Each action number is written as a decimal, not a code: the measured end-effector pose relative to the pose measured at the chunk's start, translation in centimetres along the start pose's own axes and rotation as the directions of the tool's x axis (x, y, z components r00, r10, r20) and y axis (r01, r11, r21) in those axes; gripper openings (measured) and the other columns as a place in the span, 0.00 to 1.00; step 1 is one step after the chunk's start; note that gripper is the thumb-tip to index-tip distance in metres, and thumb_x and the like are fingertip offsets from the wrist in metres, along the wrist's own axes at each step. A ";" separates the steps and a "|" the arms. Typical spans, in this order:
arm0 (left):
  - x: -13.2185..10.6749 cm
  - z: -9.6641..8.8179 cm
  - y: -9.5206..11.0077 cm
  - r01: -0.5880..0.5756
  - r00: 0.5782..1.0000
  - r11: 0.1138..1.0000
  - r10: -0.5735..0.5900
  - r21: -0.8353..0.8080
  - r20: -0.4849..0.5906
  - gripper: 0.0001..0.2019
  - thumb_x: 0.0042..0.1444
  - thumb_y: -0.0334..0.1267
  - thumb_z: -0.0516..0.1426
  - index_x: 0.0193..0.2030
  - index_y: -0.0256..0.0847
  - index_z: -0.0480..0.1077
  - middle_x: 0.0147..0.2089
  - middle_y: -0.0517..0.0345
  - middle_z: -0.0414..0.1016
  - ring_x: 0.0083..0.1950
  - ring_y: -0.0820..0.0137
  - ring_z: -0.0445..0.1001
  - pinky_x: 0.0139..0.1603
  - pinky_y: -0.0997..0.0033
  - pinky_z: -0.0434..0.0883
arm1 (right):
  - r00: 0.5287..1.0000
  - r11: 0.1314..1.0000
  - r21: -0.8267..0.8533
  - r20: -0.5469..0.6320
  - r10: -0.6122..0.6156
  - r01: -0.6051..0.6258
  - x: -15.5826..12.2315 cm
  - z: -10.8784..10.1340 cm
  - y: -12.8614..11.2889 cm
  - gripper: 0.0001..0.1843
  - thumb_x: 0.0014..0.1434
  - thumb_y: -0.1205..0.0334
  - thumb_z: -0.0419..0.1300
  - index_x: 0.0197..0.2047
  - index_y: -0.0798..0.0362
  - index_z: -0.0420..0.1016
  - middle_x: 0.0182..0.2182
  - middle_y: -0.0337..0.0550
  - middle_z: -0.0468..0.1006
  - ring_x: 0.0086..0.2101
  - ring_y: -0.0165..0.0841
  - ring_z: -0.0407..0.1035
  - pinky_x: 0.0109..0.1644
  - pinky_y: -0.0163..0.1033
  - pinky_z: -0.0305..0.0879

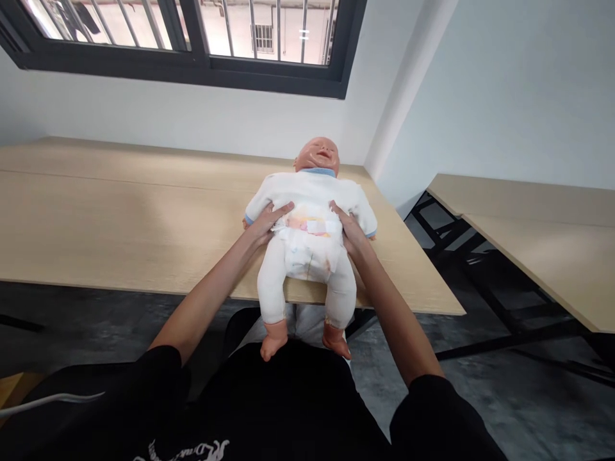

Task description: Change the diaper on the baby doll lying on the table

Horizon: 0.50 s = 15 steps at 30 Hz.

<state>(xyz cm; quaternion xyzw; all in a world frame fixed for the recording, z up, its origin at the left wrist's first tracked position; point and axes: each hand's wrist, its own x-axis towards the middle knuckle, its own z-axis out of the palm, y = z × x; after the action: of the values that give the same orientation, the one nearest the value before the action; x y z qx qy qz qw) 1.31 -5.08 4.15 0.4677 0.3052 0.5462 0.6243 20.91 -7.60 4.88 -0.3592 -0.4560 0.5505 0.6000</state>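
Doll (307,192) on desk (120,218), diaper (307,253) already on; left hand (266,224), right hand (350,229) spread flat on waist tabs; fastening looks nearly done.

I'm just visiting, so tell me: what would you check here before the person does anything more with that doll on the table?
1. Doll lies on its back on the table: ok.
2. Left hand rests against one side of its waist: ok.
3. Right hand rests against the other side: ok.
4. Diaper sits around the hips: ok. Whether its tabs are fastened: cannot tell.
5. Legs supported: not ok. Both hang over the table's near edge, with the feet in the air.
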 end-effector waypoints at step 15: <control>-12.4 6.4 7.2 -0.109 0.977 0.866 0.002 0.489 0.213 0.33 0.45 0.50 0.70 0.58 0.44 0.70 0.57 0.55 0.76 0.64 0.46 0.70 0.61 0.52 0.74 | 0.837 0.955 -0.143 -0.460 -0.298 0.261 -14.9 -2.0 -1.1 0.33 0.54 0.40 0.66 0.57 0.52 0.73 0.44 0.49 0.79 0.53 0.44 0.72 0.50 0.45 0.77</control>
<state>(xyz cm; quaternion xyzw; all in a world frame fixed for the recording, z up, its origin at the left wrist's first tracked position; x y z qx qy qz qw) 1.47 -18.98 11.61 0.6752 0.3558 0.4157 0.4947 23.46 -22.29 2.96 -0.4350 -0.3619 0.3344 0.7536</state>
